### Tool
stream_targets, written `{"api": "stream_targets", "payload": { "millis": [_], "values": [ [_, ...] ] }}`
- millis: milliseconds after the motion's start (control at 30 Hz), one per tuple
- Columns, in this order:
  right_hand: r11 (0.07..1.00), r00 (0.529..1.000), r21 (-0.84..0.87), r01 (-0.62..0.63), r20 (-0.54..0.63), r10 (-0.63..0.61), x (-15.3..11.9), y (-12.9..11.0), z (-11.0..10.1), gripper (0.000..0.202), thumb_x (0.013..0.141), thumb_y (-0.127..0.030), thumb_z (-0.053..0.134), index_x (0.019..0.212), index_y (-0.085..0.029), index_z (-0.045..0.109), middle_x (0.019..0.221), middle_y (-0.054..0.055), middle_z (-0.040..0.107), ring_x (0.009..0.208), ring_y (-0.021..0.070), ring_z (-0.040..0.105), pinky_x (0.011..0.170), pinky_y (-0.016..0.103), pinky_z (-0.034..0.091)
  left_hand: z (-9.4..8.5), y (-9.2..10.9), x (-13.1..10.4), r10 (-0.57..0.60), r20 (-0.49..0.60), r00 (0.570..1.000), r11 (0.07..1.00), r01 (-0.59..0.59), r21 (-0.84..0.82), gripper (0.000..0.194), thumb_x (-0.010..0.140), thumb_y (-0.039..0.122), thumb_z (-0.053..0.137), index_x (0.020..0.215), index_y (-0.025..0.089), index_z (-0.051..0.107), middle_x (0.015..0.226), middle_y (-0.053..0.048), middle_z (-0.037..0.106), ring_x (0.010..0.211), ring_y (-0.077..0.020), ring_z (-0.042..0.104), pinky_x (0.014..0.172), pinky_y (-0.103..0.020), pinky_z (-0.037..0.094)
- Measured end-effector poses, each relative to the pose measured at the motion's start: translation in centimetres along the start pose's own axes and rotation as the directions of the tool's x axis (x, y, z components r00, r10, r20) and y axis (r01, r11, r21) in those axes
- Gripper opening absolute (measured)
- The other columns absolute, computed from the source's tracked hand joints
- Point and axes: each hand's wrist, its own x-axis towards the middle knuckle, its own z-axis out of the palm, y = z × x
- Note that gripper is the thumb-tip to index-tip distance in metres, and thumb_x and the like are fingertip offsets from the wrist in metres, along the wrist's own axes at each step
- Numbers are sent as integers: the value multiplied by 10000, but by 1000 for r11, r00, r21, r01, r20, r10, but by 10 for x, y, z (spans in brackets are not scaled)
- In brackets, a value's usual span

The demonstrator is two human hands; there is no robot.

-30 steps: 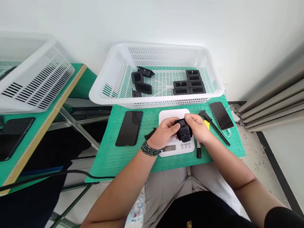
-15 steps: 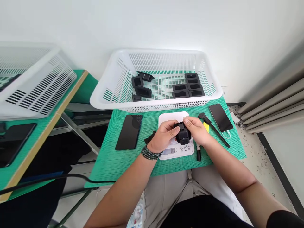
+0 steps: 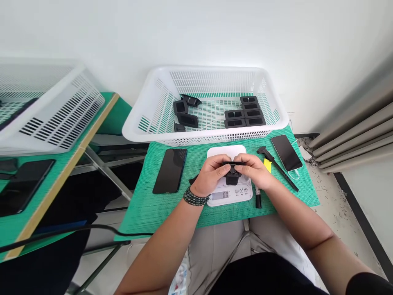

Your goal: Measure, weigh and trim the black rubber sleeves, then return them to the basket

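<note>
Both of my hands grip one black plastic part (image 3: 232,177) over a white digital scale (image 3: 218,151). My left hand (image 3: 210,176) pinches its left side, thumb in front; a beaded bracelet circles that wrist. My right hand (image 3: 254,172) closes on the right side, its thumb near the part's middle. The part's flat rim is up and its narrower body hangs below. On the scale's display (image 3: 221,195) the reading looks like 0.0. A dark piece (image 3: 193,180) lies left of the scale, partly hidden by my left hand.
Behind is a white basket (image 3: 202,137) holding several black frames (image 3: 235,114). A phone (image 3: 170,171) lies left; at right are a caliper (image 3: 281,170), another phone (image 3: 286,152), a yellow object (image 3: 267,165) and a black marker (image 3: 258,200). Another basket (image 3: 61,127) stands far left.
The black part has been tilted so its rim now faces up, and my fingers have shifted on it. The scale's reading has dropped from about 8.6 to 0.0. The view has shifted slightly.
</note>
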Motion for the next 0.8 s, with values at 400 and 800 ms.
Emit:
{"api": "stream_targets", "payload": {
  "millis": [400,800],
  "values": [
    [983,975,-4,184,-122,-183,3,12,-7,397,761,-459,854,1037,-238,672,1020,31,649,836,166,572,741,303,460,-5,-4,2,95,-152,984,993,-82,89,456,760,626,826,702,185,727,602,-6,601,545,-131,475,521,-268,383],
    [937,995,349,8,-99,29,4,16,-18,418,756,-535,876,883,-207,652,652,-38,657,510,104,602,447,203,477,-10,-4,5,81,39,996,989,-75,-131,612,720,655,854,1112,188,807,995,-126,802,866,-275,732,776,-401,581]
  ]
}}
